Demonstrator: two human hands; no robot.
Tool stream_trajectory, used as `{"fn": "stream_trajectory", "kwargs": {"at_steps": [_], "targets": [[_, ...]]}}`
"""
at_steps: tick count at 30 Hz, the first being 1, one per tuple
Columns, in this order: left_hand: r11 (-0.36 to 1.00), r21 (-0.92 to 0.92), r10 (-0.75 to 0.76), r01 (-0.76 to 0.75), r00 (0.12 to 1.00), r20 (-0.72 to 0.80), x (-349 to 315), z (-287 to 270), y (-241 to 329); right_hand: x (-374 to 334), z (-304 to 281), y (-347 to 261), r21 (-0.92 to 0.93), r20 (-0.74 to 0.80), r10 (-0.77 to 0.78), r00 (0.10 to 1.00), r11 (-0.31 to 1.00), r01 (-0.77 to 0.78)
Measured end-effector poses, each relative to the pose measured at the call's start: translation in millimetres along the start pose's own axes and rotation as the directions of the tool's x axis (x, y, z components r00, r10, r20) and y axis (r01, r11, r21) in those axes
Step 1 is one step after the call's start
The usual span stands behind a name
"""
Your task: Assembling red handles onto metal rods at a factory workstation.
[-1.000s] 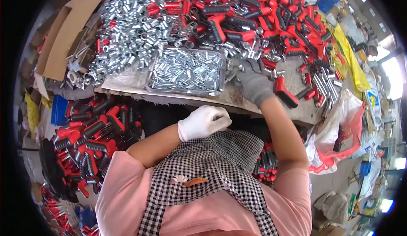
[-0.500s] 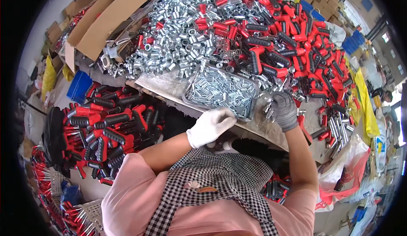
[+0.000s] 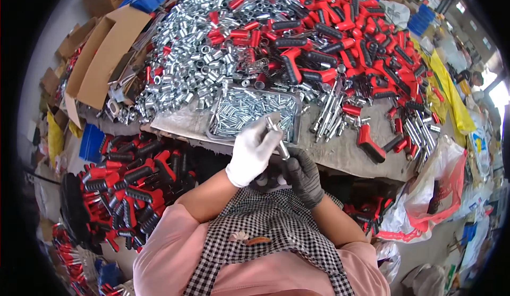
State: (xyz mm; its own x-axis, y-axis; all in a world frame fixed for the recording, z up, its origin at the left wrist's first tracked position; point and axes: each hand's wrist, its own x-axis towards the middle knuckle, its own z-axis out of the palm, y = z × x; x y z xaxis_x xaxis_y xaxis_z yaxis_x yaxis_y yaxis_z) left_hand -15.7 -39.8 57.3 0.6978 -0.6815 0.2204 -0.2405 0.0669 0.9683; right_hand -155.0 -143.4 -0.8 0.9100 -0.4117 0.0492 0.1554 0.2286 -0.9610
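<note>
My left hand, in a white glove, pinches a shiny metal rod at its upper part, over the near edge of the table. My right hand, in a dark grey glove, closes round the rod's lower end, close to my apron. The rod is tilted, its top leaning left. Just beyond my left hand stands a clear plastic tray full of small silver pins. To the right of the tray lie several longer metal rods in a loose group.
Silver sleeves heap up behind the tray; red-and-black handles pile to the right. One handle lies near the table's front edge. More handles fill a space at lower left. A cardboard box stands at far left.
My right hand has come left from the rods beside the tray, bringing a metal rod to my left hand. Both hands now hold it. The view has shifted slightly.
</note>
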Motion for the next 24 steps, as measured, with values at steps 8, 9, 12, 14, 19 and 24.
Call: {"fn": "stream_trajectory", "kwargs": {"at_steps": [8, 9, 12, 14, 19, 24], "targets": [[0.958, -0.288, 0.036, -0.003, 0.993, 0.109, 5.5, 5.7, 2.8, -8.8, 9.4, 13.5, 0.1, 0.001, -0.065, 0.998, 0.993, 0.064], [0.968, -0.236, 0.114, -0.085, 0.987, 0.112, 5.1, 8.4, 3.1, -11.0, 9.5, 13.0, 0.093, 0.03, -0.09, 0.995, 0.992, 0.087], [0.95, -0.291, 0.153, -0.111, 0.98, 0.124, 7.1, 20.6, 1.1, -18.2, 5.5, 10.8, 0.074, 0.078, -0.141, 0.987, 0.988, 0.135], [0.935, -0.326, 0.191, -0.142, 0.974, 0.123, 10.1, 29.3, 0.0, -21.0, 0.7, 9.8, 0.098, 0.062, -0.096, 0.993, 0.991, 0.09], [0.905, -0.305, 0.389, -0.297, 0.866, 0.313, 23.2, 38.5, 1.2, -18.8, -13.1, 7.7, 0.185, 0.013, -0.046, 0.999, 0.982, 0.042], [0.934, 0.025, 0.312, -0.357, 0.844, 0.436, 38.3, 47.3, 8.1, -15.3, -18.3, 1.6, 0.364, -0.091, 0.006, 0.996, 0.931, 0.028]]}}
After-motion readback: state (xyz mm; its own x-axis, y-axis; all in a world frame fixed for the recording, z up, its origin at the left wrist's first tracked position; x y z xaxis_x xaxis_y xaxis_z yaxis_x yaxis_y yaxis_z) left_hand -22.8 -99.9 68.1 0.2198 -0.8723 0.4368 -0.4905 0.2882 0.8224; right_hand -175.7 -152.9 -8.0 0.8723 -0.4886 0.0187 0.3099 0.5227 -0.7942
